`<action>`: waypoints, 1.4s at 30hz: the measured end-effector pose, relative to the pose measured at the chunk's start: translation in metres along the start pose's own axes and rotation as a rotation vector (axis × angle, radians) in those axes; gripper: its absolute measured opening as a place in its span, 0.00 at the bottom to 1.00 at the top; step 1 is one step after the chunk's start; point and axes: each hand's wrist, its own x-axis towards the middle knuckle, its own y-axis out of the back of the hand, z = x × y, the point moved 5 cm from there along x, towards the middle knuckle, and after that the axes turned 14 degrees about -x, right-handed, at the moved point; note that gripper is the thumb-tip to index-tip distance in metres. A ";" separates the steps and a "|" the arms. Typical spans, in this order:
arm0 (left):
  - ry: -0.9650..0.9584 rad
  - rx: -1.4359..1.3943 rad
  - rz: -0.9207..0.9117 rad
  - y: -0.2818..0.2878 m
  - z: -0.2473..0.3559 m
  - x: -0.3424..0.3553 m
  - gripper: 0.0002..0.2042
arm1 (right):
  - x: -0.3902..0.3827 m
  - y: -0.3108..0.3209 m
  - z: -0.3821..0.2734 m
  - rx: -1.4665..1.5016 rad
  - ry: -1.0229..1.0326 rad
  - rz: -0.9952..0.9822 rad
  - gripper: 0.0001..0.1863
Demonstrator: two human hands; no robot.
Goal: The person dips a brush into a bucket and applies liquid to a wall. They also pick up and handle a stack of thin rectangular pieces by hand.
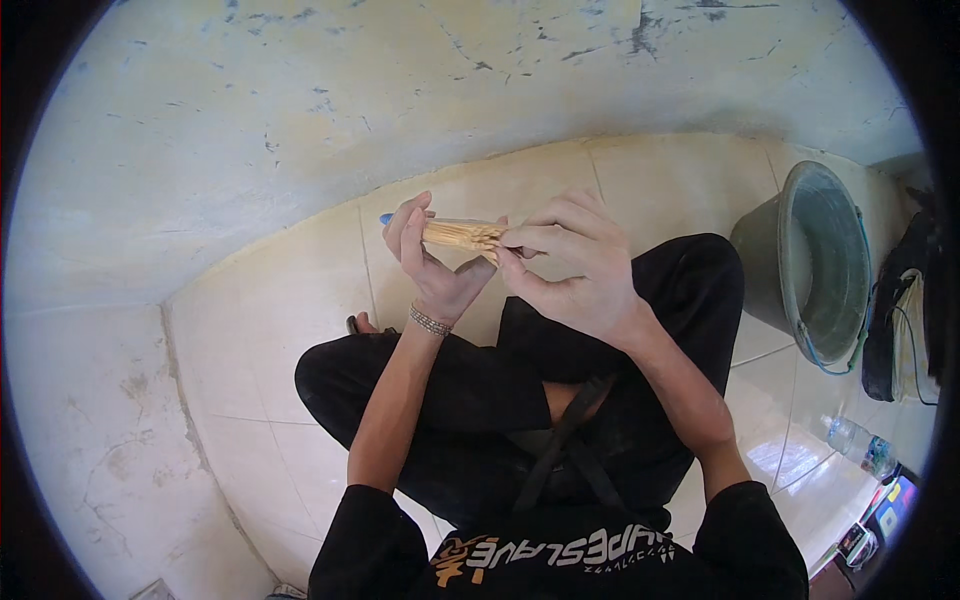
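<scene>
A bundle of thin pale wooden sticks (460, 235) lies level across my left hand (430, 262), whose fingers curl round its left part. A small blue object (386, 218) shows just beyond those fingers, partly hidden. My right hand (570, 265) is at the bundle's right end, thumb and forefinger pinched on the stick tips, other fingers bent above. Both hands are raised over my crossed legs in black trousers.
I sit on pale floor tiles (260, 360) facing a scuffed wall (400, 90). A grey bucket (760, 260) stands at right, beside a dark bag (885, 340). A plastic bottle (860, 448) and assorted small items lie at lower right.
</scene>
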 end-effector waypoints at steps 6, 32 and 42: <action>0.021 -0.023 -0.001 0.000 -0.002 -0.003 0.51 | 0.000 -0.001 0.001 0.042 -0.033 0.000 0.08; -0.013 -0.057 -0.024 -0.002 -0.001 -0.004 0.49 | 0.002 0.002 -0.001 0.073 -0.039 -0.001 0.08; -0.025 -0.080 -0.064 -0.003 -0.002 -0.005 0.48 | 0.002 0.002 0.001 0.051 -0.076 -0.011 0.09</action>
